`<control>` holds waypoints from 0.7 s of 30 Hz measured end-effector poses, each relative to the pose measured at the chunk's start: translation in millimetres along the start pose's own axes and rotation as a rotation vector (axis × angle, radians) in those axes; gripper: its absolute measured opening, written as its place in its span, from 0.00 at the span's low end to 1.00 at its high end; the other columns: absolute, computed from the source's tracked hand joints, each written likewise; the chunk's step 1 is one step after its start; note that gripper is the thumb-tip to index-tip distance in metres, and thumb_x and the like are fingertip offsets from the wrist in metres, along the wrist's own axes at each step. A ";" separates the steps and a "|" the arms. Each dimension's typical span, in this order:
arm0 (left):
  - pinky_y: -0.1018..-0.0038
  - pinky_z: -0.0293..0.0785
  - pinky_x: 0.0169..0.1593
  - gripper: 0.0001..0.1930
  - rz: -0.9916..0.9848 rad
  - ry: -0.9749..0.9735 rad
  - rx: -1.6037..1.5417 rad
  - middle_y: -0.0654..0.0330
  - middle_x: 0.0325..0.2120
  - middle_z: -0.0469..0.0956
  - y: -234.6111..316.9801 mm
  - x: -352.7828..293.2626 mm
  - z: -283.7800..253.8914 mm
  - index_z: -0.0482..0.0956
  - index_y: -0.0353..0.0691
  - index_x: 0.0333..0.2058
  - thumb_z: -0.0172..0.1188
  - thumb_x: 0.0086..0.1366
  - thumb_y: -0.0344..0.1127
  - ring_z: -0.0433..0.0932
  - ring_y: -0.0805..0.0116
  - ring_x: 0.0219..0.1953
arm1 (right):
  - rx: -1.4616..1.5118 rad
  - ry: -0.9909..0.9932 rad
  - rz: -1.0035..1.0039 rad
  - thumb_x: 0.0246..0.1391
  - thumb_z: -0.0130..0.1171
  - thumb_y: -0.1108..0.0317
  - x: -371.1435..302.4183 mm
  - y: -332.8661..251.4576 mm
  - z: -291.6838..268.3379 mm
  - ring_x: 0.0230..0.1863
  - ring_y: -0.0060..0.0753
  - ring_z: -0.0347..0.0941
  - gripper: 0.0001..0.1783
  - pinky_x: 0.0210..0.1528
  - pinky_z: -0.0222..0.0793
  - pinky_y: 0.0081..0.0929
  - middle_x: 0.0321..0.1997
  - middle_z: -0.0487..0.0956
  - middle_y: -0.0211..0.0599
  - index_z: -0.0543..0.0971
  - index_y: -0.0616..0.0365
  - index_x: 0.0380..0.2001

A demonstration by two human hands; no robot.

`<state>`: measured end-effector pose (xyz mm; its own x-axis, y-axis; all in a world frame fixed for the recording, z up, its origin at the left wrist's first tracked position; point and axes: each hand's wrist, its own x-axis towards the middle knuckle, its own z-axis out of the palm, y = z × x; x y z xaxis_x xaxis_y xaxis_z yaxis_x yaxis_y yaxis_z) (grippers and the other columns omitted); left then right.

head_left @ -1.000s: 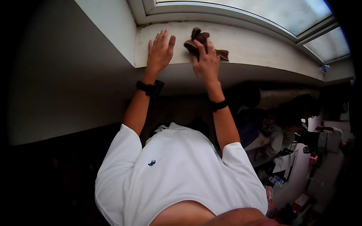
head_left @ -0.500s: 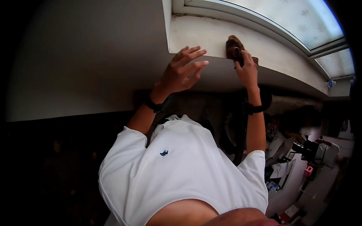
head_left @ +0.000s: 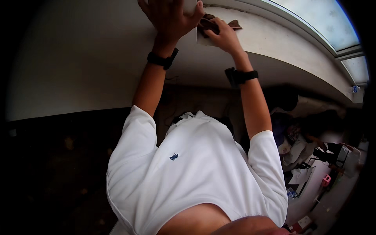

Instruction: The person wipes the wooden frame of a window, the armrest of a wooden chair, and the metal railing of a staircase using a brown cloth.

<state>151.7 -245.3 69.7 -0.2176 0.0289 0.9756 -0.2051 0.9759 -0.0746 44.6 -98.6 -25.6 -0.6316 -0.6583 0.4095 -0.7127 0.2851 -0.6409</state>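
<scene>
R hand on brown cloth at L end of windowsill, L hand spread by wall corner

R hand (head_left: 226,37) has brown cloth (head_left: 207,25) b/w thumb & fingers, pressed down on pale windowsill (head_left: 274,37). Cloth is bunched, w/ one flap poking out past fingers on R side; it sits at sill's L end, just beside wall corner. L hand (head_left: 172,19) is up nr top edge of view, empty, fingers fanned & thumb stuck out twd cloth; fingertips partly cut off by edge. Hand overlaps grey wall (head_left: 90,70) where it meets sill; can't tell if palm touches it. Hands are close tog., thumb of L just beside cloth, not seen gripping it.

Both wrists have black bands: L wristband (head_left: 162,60), R wristband (head_left: 242,77). Both arms reach fwd, out of short sleeves of white shirt (head_left: 211,168) w/ small dk blue emblem (head_left: 174,156) on chest.

Behind sill, upper R: window w/ frosted pane (head_left: 313,17) in pale frame. Small blue-&-white item (head_left: 355,89) nr sill's far R end, kind unclear. Lower R bkgd: pink item (head_left: 326,180), red-&-white box (head_left: 300,224), other clutter too dim/small to ID. Lower L v. dark.
</scene>
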 end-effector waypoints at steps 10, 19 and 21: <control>0.40 0.38 0.66 0.35 -0.008 0.011 0.034 0.39 0.66 0.53 -9.4 -10.1 -6.3 0.64 0.49 0.64 0.55 0.59 0.54 0.48 0.36 0.68 | -0.084 0.015 -0.089 0.38 0.65 0.64 -84.4 -25.2 -38.6 0.46 0.49 0.72 0.25 0.51 0.66 0.43 0.42 0.76 0.44 0.74 0.57 0.44; 0.42 0.49 0.62 0.30 -0.016 0.039 0.010 0.40 0.62 0.60 1.0 0.2 -4.4 0.70 0.49 0.59 0.57 0.59 0.50 0.56 0.38 0.65 | -0.281 0.098 0.284 0.55 0.58 0.52 -50.6 16.8 -76.8 0.52 0.54 0.70 0.24 0.51 0.65 0.50 0.48 0.75 0.49 0.71 0.57 0.48; 0.34 0.42 0.61 0.35 -0.017 0.044 -0.019 0.39 0.64 0.56 -3.4 -9.4 5.9 0.70 0.52 0.58 0.62 0.52 0.56 0.52 0.35 0.66 | -0.297 0.102 0.317 0.57 0.54 0.44 -39.3 3.9 -52.4 0.59 0.55 0.65 0.29 0.52 0.58 0.66 0.58 0.69 0.50 0.68 0.52 0.54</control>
<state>148.8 -250.1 59.6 -0.1718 0.0213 0.9849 -0.1899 0.9803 -0.0543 50.6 -35.1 -10.2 -0.8492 -0.4382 0.2947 -0.5265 0.6593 -0.5368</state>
